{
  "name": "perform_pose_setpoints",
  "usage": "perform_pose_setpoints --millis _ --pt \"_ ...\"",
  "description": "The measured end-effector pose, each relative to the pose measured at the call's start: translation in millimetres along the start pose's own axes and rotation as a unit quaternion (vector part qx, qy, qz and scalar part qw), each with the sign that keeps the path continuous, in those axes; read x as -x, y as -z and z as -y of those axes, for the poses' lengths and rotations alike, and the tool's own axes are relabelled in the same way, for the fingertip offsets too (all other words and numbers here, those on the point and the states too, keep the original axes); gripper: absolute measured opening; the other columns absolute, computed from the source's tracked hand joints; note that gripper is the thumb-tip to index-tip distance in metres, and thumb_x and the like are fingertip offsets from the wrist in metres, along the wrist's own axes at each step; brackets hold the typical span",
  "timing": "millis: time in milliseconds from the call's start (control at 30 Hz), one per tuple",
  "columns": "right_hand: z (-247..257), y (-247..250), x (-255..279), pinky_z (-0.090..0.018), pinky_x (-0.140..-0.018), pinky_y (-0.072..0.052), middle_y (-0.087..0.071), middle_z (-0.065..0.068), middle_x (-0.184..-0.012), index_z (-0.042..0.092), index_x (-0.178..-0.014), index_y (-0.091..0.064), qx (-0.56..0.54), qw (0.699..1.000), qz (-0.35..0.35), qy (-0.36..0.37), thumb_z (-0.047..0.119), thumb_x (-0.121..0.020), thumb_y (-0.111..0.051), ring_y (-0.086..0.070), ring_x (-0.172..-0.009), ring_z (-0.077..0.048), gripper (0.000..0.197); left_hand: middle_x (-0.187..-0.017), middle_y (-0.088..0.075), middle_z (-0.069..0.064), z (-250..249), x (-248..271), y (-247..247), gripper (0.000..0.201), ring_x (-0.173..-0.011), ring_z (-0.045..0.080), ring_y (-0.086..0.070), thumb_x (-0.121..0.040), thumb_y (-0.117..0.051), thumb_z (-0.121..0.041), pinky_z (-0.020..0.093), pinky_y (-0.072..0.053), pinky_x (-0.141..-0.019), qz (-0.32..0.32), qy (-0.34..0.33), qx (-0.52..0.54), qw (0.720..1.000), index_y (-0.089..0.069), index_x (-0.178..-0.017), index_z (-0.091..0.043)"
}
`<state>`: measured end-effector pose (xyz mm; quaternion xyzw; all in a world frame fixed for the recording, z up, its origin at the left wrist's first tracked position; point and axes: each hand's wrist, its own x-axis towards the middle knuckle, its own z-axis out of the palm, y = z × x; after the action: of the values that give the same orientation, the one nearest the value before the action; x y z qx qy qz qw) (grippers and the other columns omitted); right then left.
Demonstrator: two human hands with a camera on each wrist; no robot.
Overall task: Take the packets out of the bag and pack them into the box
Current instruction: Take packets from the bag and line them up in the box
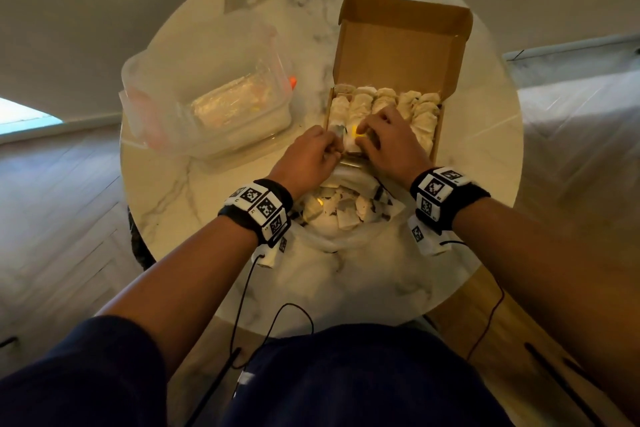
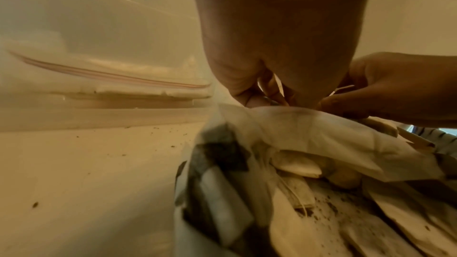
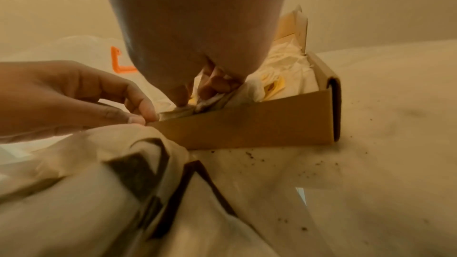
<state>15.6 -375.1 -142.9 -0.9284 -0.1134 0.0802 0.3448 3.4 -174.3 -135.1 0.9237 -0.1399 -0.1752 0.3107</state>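
While your left hand point(image 1: 313, 152) and right hand point(image 1: 388, 139) both pinch one white paper packet point(image 1: 349, 139) at the brown cardboard box's point(image 1: 398, 48) near-left corner, seat it upright against the row; the clear plastic bag point(image 1: 346, 218) lies just behind on the tabletop point(image 1: 194, 191).

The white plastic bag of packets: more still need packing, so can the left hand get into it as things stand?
Probably yes: the white plastic bag gapes open just below the left hand, nothing covering its packets.
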Motion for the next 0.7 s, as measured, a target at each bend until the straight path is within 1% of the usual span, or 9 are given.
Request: perform_pose_setpoints --millis 33,67,200,300,400,433,500,600,700 --pt "-2.7 -1.6 -0.5 -0.019 -0.071 -0.037 -0.048 -0.008 -0.105 0.009 -0.105 -0.065 0.004 1.0 -0.006 0.002 0.022 -0.092 -0.067 -0.046 -0.079 -0.012 0.018 -0.1 -0.053 -0.001 0.4 -0.4 -0.4 0.014 -0.085 0.011 -0.051 -0.094 -0.06 -0.024 0.027 -0.043 -0.076 -0.001 -0.003 -0.001 1.0 -0.066 -0.106 -0.018" --pt "-5.1 -2.7 -1.3 -0.017 -0.071 -0.035 -0.047 -0.01 -0.107 0.008 -0.105 -0.066 0.005 1.0 -0.009 0.004 0.023 -0.092 -0.068 -0.045 -0.079 -0.012 0.02 -0.1 -0.053 -0.001 0.9 -0.7 -0.7 0.014 -0.086 0.011 -0.051 -0.094 -0.06 -0.024 0.029 -0.045 -0.077 -0.002 -0.005 -0.002 1.0 -0.067 -0.105 -0.018" --pt "-10.6 -6.4 -1.1 -0.02 -0.076 -0.039 -0.051 -0.011 -0.105 0.005 -0.106 -0.068 0.005 1.0 0.001 0.022 0.024 -0.091 -0.07 -0.047 -0.084 -0.012 0.025 -0.1 -0.053 0.0 1.9 0.4 -1.5 0.015 -0.088 0.015 -0.055 -0.094 -0.06 -0.023 0.033 -0.049 -0.078 -0.006 -0.017 0.009 1.0 -0.068 -0.105 -0.018" --pt "-9.6 -5.4 -1.0 -0.024 -0.077 -0.041 -0.052 -0.011 -0.105 0.005 -0.106 -0.068 0.003 1.0 0.005 0.025 0.023 -0.091 -0.071 -0.05 -0.087 -0.016 0.024 -0.101 -0.053 0.001 -0.6 1.7 -0.9 0.016 -0.088 0.015 -0.054 -0.094 -0.06 -0.022 0.034 -0.049 -0.079 -0.006 -0.015 0.011 1.0 -0.068 -0.107 -0.016" --pt "-7.1 -0.4 -0.5 -0.028 -0.074 -0.045 -0.05 -0.01 -0.104 0.008 -0.104 -0.067 0.002 0.999 -0.004 0.041 0.025 -0.091 -0.07 -0.05 -0.084 -0.016 0.022 -0.103 -0.053 -0.001 -4.2 7.7 -0.2 0.017 -0.085 0.007 -0.052 -0.095 -0.059 -0.021 0.024 -0.046 -0.078 -0.02 -0.02 0.031 0.999 -0.067 -0.11 -0.016" --pt "-6.2 1.5 0.5 -0.028 -0.073 -0.045 -0.05 -0.008 -0.104 0.009 -0.104 -0.067 0.0 0.999 -0.01 0.045 0.025 -0.091 -0.069 -0.051 -0.084 -0.016 0.021 -0.103 -0.053 -0.003 -5.9 11.1 -0.2 0.017 -0.082 0.001 -0.05 -0.095 -0.059 -0.021 0.019 -0.044 -0.076 -0.027 -0.025 0.038 0.999 -0.066 -0.111 -0.017" --pt "-3.2 6.5 4.0 -0.025 -0.073 -0.044 -0.05 -0.004 -0.102 0.012 -0.102 -0.066 -0.01 0.998 -0.022 0.053 0.024 -0.091 -0.068 -0.051 -0.084 -0.013 0.017 -0.1 -0.052 -0.007 -9.5 20.2 -1.5 0.015 -0.08 -0.004 -0.049 -0.095 -0.059 -0.02 0.01 -0.037 -0.072 -0.03 -0.038 0.047 0.998 -0.065 -0.109 -0.019" --pt "1.4 14.4 13.4 -0.021 -0.07 -0.043 -0.056 -0.001 -0.094 0.013 -0.098 -0.067 -0.028 0.997 -0.004 0.077 0.02 -0.092 -0.067 -0.051 -0.078 -0.009 0.01 -0.099 -0.054 -0.009 -15.2 38.6 -6.7 0.013 -0.08 0.0 -0.048 -0.093 -0.059 -0.017 0.009 -0.037 -0.071 -0.009 -0.067 0.041 0.997 -0.065 -0.105 -0.019" --pt "5.3 21.0 28.2 -0.019 -0.068 -0.043 -0.062 0.001 -0.086 0.015 -0.097 -0.069 -0.049 0.994 0.059 0.077 0.019 -0.093 -0.065 -0.054 -0.074 -0.008 0.007 -0.099 -0.056 -0.005 -15.3 58.6 -17.7 0.021 -0.087 0.007 -0.05 -0.086 -0.063 -0.004 0.006 -0.033 -0.075 0.041 -0.103 0.008 0.994 -0.068 -0.104 -0.014"
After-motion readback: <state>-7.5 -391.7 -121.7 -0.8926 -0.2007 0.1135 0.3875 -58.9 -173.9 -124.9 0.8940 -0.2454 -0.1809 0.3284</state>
